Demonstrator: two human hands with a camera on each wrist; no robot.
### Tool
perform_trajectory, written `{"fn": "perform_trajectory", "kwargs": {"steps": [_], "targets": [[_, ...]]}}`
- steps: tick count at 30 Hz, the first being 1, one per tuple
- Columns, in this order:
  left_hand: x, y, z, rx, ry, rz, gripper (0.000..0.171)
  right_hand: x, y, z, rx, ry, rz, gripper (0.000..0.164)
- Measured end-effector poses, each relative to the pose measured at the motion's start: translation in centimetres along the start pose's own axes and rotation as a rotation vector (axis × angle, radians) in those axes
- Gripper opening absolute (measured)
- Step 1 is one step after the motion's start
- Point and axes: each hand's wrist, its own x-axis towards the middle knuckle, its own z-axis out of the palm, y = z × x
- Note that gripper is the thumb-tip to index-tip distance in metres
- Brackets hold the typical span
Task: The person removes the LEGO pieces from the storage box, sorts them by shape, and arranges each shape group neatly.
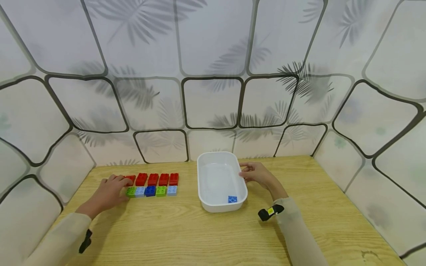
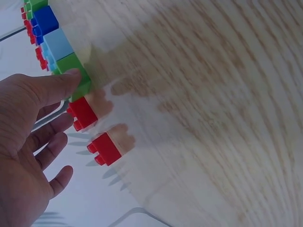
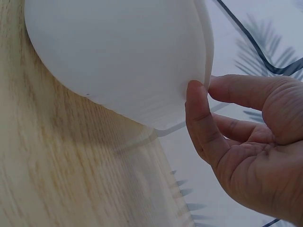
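Note:
My left hand (image 1: 111,192) is at the left end of two rows of toy building bricks. Its thumb presses the near face of the end green brick (image 2: 75,73), with the index finger mostly hidden behind it; the other fingers are spread loosely. Two red bricks (image 2: 106,149) show beyond these fingers in the left wrist view. At the white plastic tub (image 1: 217,181), my right hand (image 1: 261,175) pinches the right rim between thumb and fingers. A blue piece (image 1: 232,199) lies inside the tub, near its front right corner.
Several red bricks (image 1: 153,180) form the back row. In front run a light blue brick (image 1: 140,191), a dark blue brick (image 1: 151,191), another green brick (image 1: 161,191) and another light blue brick (image 1: 172,190). Patterned curtain (image 1: 213,103) borders the wooden table (image 1: 173,236) behind and at the sides.

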Motion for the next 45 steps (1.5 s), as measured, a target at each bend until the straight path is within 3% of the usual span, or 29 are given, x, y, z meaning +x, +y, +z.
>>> {"fn": "perform_trajectory", "kwargs": {"steps": [7,13,17,24,36,45], "targets": [[1.1,1.2,-0.7,-0.003,0.023,0.025,0.050,-0.3,0.0,-0.4,-0.001,0.008,0.009,0.055],[2.7,3.2,-1.8,-0.026,0.068,0.102,0.046,-0.5,0.0,-0.6,-0.003,0.012,0.010,0.054],[4.2,5.3,-2.5,-0.034,0.086,0.164,0.039,-0.4,0.2,-0.8,-0.009,0.016,0.011,0.055],[7.5,10.3,-2.9,-0.077,0.107,0.285,0.035,-0.5,0.2,-0.9,-0.009,0.020,0.014,0.054],[12.1,19.3,-3.3,-0.265,-0.049,0.424,0.038,-0.2,0.5,-0.3,0.003,0.006,0.000,0.053],[14.3,23.5,-1.9,-0.381,-0.227,0.556,0.041,-0.1,0.0,0.0,0.004,0.007,-0.011,0.052]]}}
